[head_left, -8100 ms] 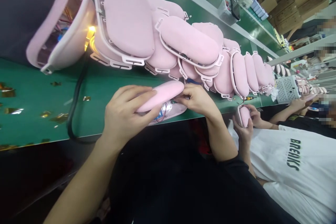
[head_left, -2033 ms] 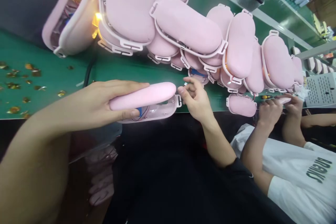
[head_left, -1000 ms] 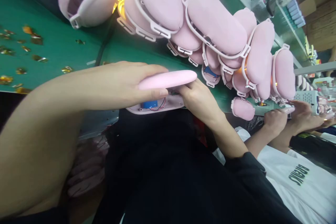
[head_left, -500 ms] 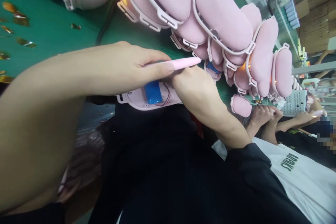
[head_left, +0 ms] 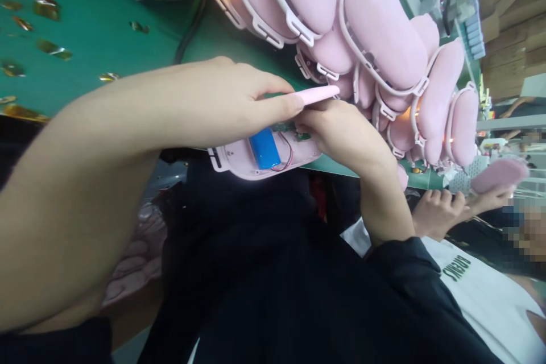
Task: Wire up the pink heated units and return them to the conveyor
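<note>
We look down at a green worktable (head_left: 102, 23), where two bare hands work on one pink casing opened into halves. The lower shell (head_left: 239, 162) lies near the centre of our view, hollow side up at the table's near edge, its slotted tab pointing to nine o'clock. Inside it we see a blue battery pack (head_left: 265, 149), a loop of thin red and black wires (head_left: 292, 153) and a sliver of green circuit board (head_left: 303, 136).

The left hand (head_left: 251, 94), its arm entering from nine o'clock, pinches the pink cover (head_left: 318, 94), thumb below and fingers above. We see the cover nearly edge-on, raised toward one o'clock over the lower shell.

The right hand (head_left: 345, 128), between two and three o'clock, is curled with its fingertips tucked beneath the cover; we cannot tell whether they pinch anything.

From twelve to two o'clock, pink shells (head_left: 379, 23) are heaped along the table, with a yellow glow among them near eleven. A black cable (head_left: 191, 28) runs below that glow. Scraps of gold film (head_left: 46, 7) are scattered at ten o'clock. Toward four o'clock sits a co-worker in a white shirt (head_left: 473, 290).
</note>
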